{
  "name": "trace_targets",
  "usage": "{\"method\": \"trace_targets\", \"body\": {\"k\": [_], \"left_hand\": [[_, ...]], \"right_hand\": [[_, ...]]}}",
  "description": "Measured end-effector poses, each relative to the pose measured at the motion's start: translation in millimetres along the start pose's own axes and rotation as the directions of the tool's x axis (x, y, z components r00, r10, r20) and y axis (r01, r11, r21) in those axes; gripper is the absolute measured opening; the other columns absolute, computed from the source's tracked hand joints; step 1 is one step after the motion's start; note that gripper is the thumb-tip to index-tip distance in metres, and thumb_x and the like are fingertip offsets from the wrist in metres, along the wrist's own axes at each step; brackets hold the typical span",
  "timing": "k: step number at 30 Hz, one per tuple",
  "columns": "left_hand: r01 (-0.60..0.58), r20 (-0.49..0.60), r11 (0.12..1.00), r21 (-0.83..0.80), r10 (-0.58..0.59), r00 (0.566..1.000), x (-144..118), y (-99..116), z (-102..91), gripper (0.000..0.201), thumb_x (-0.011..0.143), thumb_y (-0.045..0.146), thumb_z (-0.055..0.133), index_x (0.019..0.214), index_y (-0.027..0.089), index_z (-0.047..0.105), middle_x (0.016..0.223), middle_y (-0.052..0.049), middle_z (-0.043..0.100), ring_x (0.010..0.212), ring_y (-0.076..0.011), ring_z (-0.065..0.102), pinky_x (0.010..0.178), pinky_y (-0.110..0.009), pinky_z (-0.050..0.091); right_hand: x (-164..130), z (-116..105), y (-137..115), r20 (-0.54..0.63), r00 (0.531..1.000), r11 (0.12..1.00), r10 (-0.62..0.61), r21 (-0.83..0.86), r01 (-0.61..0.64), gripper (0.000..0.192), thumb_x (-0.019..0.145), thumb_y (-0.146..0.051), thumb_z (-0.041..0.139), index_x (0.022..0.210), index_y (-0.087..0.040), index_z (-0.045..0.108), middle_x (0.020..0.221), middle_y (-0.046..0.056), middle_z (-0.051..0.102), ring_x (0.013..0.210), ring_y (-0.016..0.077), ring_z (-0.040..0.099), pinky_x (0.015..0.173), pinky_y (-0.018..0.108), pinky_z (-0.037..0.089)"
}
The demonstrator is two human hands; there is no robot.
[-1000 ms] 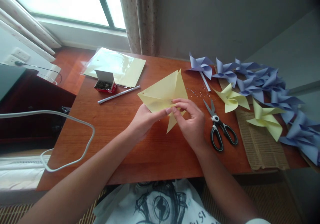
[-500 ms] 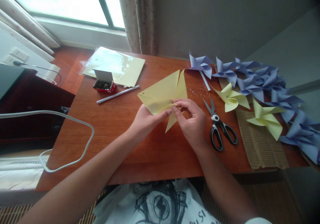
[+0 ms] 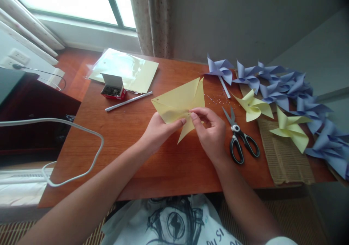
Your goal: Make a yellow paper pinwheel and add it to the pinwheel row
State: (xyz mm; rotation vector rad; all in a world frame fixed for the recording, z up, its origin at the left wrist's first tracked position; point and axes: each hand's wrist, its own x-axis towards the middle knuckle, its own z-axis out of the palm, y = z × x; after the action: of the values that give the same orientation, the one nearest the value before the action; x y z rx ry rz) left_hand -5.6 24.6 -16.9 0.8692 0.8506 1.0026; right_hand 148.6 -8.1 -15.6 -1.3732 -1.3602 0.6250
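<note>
A cut square of pale yellow paper (image 3: 178, 101) is held just above the middle of the wooden table (image 3: 152, 165). My left hand (image 3: 158, 130) grips it from below, thumb on its centre. From the right, my right hand (image 3: 211, 132) pinches a folded corner at the same centre spot. Black-handled scissors (image 3: 240, 141) lie just right of my right hand.
Two finished yellow pinwheels (image 3: 255, 106) and several purple ones (image 3: 289, 88) lie at the right, partly on a woven mat (image 3: 286, 157). At the back left are a sheet pack (image 3: 125, 70), a small red box (image 3: 113, 88) and a white stick (image 3: 128, 102). A white cable (image 3: 68, 128) hangs left.
The paper has turned slightly and its lower point has shifted left. My right fingers have moved a little along the centre fold. Both hands stay in place.
</note>
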Motion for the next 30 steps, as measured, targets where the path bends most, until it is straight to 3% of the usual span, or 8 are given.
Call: {"method": "trace_targets", "body": {"k": [21, 30], "left_hand": [[0.036, 0.004, 0.999, -0.008, -0.036, 0.999, -0.1, 1.1, 0.5, 0.049, 0.066, 0.032, 0.091, 0.110, 0.015, 0.076, 0.119, -0.012, 0.076, 0.113, -0.0326, 0.070, 0.101, -0.040, 0.052], [0.040, 0.049, 0.998, -0.047, -0.037, 0.998, -0.1, 1.3, -1.3, 0.046, 0.068, 0.025, 0.089, 0.111, 0.016, 0.076, 0.118, -0.011, 0.077, 0.112, -0.0301, 0.070, 0.102, -0.038, 0.051]], "right_hand": [[0.7, -0.2, 2.1, -0.044, 0.998, 0.995, -0.041, -0.089, 0.037, 0.007, 0.092, -0.024, 0.067, 0.096, -0.024, 0.072, 0.094, 0.004, 0.075, 0.084, 0.0192, 0.071, 0.071, 0.031, 0.059], [2.1, -0.4, 0.2, -0.036, 0.995, 0.990, -0.094, -0.107, 0.090, 0.009, 0.091, -0.018, 0.067, 0.096, -0.024, 0.071, 0.092, 0.002, 0.073, 0.084, 0.0183, 0.068, 0.070, 0.031, 0.057]]}}
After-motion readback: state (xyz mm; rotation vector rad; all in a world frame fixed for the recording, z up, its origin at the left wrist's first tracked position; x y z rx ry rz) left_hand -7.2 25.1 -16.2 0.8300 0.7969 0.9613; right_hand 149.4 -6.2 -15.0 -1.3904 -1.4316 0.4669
